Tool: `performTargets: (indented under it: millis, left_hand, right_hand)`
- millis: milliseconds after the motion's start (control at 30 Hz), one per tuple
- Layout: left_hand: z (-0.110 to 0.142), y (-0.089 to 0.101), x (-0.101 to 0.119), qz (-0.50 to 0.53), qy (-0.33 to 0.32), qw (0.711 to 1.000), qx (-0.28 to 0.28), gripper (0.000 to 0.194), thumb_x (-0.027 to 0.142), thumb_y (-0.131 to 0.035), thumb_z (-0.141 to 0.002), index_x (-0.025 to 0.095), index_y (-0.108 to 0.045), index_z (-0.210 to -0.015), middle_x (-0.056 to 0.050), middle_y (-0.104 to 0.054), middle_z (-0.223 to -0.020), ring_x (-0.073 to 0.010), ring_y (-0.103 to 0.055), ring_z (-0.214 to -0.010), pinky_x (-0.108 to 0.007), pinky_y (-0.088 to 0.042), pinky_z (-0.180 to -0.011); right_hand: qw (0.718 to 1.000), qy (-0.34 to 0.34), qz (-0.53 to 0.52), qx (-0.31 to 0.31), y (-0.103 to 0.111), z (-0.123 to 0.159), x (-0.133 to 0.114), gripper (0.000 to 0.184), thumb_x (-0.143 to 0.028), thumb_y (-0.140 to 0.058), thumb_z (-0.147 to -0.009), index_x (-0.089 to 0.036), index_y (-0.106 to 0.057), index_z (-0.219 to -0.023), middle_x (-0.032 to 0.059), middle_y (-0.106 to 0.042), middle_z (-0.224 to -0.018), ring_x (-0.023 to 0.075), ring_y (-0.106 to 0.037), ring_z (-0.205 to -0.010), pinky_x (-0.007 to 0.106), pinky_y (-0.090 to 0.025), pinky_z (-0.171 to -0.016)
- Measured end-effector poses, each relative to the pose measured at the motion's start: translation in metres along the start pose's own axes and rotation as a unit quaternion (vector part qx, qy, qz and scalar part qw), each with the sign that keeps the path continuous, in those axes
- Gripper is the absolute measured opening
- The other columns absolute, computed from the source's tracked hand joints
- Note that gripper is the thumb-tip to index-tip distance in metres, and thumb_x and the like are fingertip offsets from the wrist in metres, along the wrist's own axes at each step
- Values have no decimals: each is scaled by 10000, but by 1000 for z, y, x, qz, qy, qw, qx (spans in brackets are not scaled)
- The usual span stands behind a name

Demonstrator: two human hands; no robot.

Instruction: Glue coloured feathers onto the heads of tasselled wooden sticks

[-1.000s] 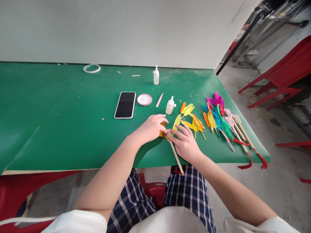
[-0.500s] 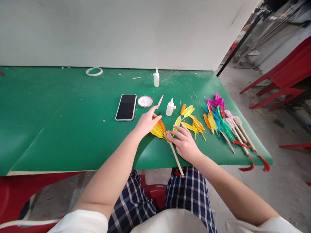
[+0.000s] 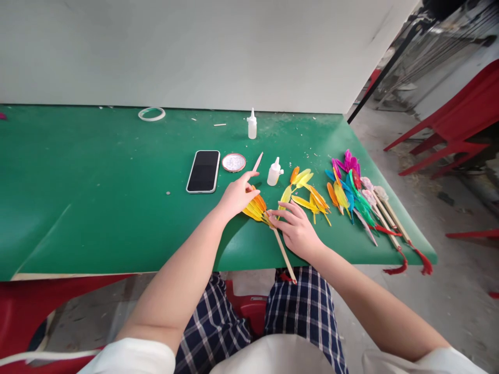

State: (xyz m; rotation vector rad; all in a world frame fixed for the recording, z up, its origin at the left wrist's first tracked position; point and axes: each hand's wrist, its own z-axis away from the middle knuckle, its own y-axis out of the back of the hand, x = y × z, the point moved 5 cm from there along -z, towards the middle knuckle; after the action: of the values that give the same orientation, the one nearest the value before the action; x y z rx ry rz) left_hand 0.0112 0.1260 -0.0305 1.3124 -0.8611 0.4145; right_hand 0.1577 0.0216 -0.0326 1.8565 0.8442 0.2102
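Note:
My right hand (image 3: 298, 228) pinches the base of a fan of yellow and orange feathers (image 3: 255, 209), where they meet a pale wooden stick (image 3: 284, 255). The stick slants down past the table's front edge, with a bit of red at its lower end. My left hand (image 3: 236, 196) grips the upper part of those feathers, thumb on top; its other fingers are partly hidden. Just beyond its index finger lies a pink pointed strip (image 3: 258, 161). Loose yellow and orange feathers (image 3: 312, 200) lie right of the fan, near my right fingers.
A white dropper bottle (image 3: 274, 174) stands beyond my hands, another bottle (image 3: 252, 126) farther back. A phone (image 3: 203, 171) and a round lid-like disc (image 3: 234, 162) lie to the left. Tape roll (image 3: 152, 114) at the back; coloured feathers (image 3: 346, 187) and tasselled sticks (image 3: 390, 221) at right.
Both hands keep their hold on the feather fan with hardly any movement. The whole view has shifted very slightly.

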Motion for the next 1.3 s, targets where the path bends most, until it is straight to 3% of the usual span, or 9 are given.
performTargets:
  millis: [367,600,900,1133,1300]
  left_hand:
    - [-3,4,-11,28,22,999,7,385,339,-498,-798,239,-496,-1170,-15,-626,-782,-149,-587,-715,-269,-432,-671]
    - [1,12,-21,68,60,994,-61,533,373,-604,-716,221,-467,-1208,-7,-626,-713,-152,-584,-662,-262,-425,-627]
    - [-2,5,-18,56,44,997,-38,469,295,-594,-731,230,-489,-1184,-4,-632,-705,-151,-603,-660,-254,-426,-615]
    - [1,15,-23,101,88,990,-37,426,347,-494,-805,226,-469,-1213,-56,-651,-807,-174,-631,-755,-256,-462,-615]
    - [8,20,-21,122,104,981,-106,596,326,-601,-729,222,-393,-1278,-41,-634,-763,-174,-610,-719,-253,-476,-568]
  right_hand:
    - [1000,17,-11,20,3,-1,-2,272,-104,-469,-811,-182,-625,-1020,52,-642,-1059,240,-452,-1152,454,-404,-970]
    - [1000,15,-13,21,5,-2,-4,271,-106,-471,-805,-165,-626,-1019,63,-644,-1048,243,-468,-1130,429,-444,-930]
    - [1000,10,-16,17,3,-1,-3,296,-99,-452,-803,-169,-623,-1034,63,-640,-1054,238,-459,-1138,430,-437,-936]
    - [1000,6,-14,10,2,-1,-3,309,-105,-449,-802,-166,-615,-1056,59,-635,-1069,240,-457,-1134,430,-434,-937]
    - [1000,6,-13,8,2,0,-1,315,-105,-446,-803,-172,-613,-1061,57,-633,-1075,238,-454,-1134,432,-431,-940]
